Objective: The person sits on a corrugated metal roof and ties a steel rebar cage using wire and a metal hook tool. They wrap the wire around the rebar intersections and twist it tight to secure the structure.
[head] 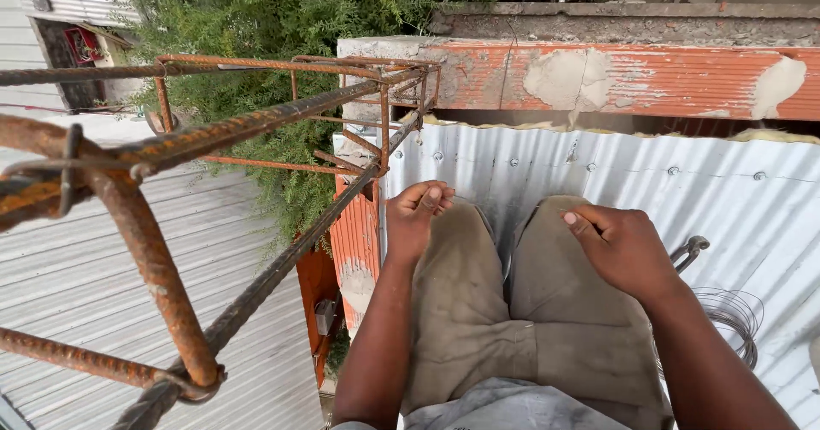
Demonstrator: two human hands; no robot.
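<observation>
Two hands (416, 216), one rebar cage (256, 131), one wire coil (735, 315)
</observation>
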